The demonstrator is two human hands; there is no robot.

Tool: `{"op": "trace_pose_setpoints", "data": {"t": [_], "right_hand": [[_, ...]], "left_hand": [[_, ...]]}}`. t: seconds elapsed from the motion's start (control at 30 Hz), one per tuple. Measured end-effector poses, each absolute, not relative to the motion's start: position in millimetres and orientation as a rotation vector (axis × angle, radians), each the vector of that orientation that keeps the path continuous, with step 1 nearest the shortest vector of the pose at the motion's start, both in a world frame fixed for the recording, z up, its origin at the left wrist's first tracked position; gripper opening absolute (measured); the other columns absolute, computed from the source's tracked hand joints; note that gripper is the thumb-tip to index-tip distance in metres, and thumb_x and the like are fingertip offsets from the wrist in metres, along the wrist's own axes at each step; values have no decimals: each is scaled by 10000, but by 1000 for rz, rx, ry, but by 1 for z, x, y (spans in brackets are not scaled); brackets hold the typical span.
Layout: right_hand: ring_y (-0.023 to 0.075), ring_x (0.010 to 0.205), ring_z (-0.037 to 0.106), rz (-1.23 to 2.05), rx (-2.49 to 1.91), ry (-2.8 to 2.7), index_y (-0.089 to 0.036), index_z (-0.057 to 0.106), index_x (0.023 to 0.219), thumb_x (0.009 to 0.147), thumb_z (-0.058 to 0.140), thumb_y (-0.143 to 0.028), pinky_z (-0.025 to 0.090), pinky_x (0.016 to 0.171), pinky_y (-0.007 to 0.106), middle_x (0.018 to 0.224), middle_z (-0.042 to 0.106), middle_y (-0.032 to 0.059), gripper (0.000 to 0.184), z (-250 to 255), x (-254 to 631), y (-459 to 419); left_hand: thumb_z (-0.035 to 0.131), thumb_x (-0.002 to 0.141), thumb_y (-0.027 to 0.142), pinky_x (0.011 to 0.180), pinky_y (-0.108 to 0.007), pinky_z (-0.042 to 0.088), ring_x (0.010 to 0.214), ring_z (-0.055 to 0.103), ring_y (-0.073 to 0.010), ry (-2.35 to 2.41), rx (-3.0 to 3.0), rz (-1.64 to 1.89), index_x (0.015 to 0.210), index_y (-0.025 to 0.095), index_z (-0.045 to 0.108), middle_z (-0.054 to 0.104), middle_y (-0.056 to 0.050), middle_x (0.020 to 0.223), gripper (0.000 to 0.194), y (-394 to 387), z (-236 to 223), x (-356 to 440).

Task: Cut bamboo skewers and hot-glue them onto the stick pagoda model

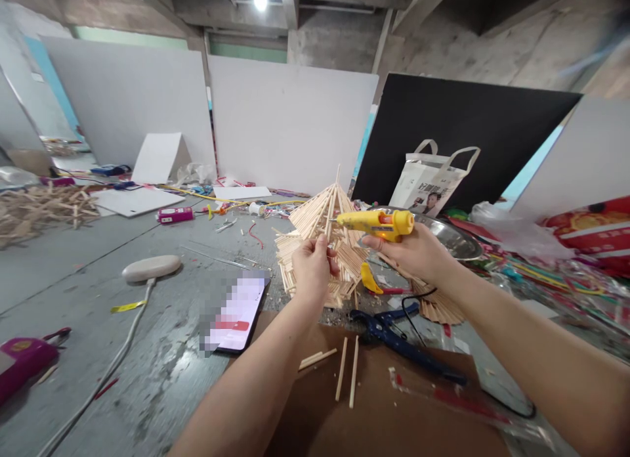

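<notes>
My right hand (418,250) grips a yellow hot glue gun (377,224), its nozzle pointing left with an orange light glowing on its side. My left hand (315,263) pinches a thin wooden stick (329,226) that stands up from the fingertips, close to the nozzle. Whether glue touches the stick is too small to tell. Directly behind both hands rises a tiered model (315,211) built of wooden sticks, with a pointed roof; my hands and the gun hide part of it.
Blue cutting pliers (406,345) and loose sticks (353,371) lie on a brown board (394,417). A phone (241,312) lies left of my forearm, near a white corded device (151,268). Behind my right hand are a metal bowl (460,239) and a paper bag (428,184).
</notes>
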State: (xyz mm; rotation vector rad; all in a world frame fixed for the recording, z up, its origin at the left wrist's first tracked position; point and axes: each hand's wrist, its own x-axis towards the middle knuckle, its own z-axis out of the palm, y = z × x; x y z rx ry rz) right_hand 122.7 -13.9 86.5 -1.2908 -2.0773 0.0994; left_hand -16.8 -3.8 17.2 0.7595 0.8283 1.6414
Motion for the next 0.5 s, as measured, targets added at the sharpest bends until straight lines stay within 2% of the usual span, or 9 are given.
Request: {"op": "trace_pose_setpoints", "data": {"t": [0.27, 0.5], "right_hand": [[188, 771, 592, 111, -1188, -2025, -222, 611, 967, 723, 554, -394, 484, 665, 327, 877, 657, 24, 304, 95, 116, -8], [205, 765, 603, 128, -1221, -2033, -221, 626, 912, 700, 573, -408, 489, 715, 384, 775, 659, 6, 288, 79, 126, -4]], "left_hand": [[531, 702, 324, 286, -158, 303, 276, 382, -30, 823, 750, 1640, 594, 143, 430, 457, 60, 471, 233, -4, 19, -17], [496, 716, 292, 286, -175, 307, 272, 389, -41, 835, 714, 1637, 624, 137, 457, 487, 49, 501, 184, -5, 19, -18]]}}
